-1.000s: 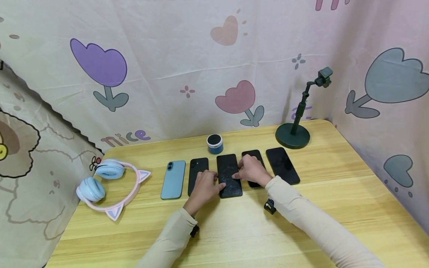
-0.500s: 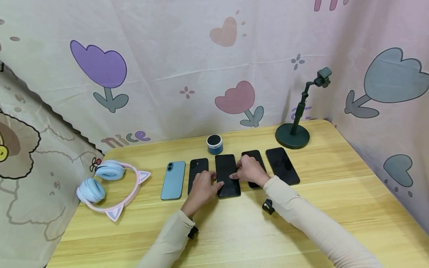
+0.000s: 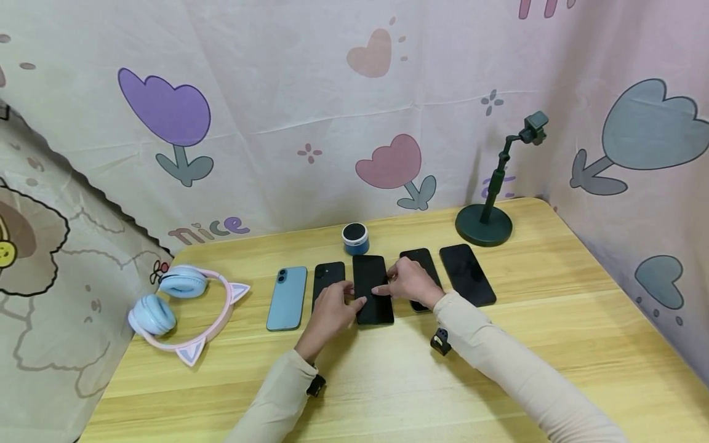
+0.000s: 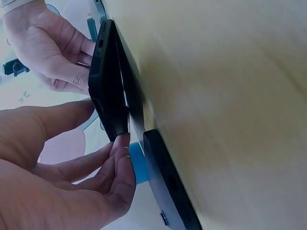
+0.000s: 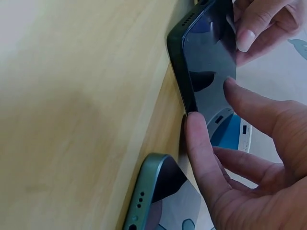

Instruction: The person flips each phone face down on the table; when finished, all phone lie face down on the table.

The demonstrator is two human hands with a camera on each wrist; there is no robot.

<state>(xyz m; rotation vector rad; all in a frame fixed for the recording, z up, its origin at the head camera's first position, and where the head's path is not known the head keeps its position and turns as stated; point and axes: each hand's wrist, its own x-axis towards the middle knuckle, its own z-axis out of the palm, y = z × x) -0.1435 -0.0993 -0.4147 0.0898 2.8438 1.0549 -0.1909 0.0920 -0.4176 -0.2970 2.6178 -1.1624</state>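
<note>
A black smartphone (image 3: 373,311) lies face up in the middle of the row, held from both sides. My left hand (image 3: 332,312) pinches its left edge, thumb over the screen and fingers at the side. Opposite, my right hand (image 3: 412,283) pinches the right edge in the same way. In the left wrist view a dark gap shows beneath the phone (image 4: 103,81), one side raised. A black phone with its camera side up (image 3: 325,277) lies partly hidden behind my left hand. Another dark phone (image 3: 423,261) lies partly under my right hand.
A light blue phone (image 3: 287,301) lies left of the row, a black phone (image 3: 468,275) at its right end. Blue-and-pink cat-ear headphones (image 3: 191,314) rest at the left. Behind stand a small blue-and-white speaker (image 3: 356,240) and a dark green phone stand (image 3: 484,224).
The middle phone has shifted slightly to the left, both hands moving along with it. Its screen reflection has turned darker. The other phones have stayed in place.
</note>
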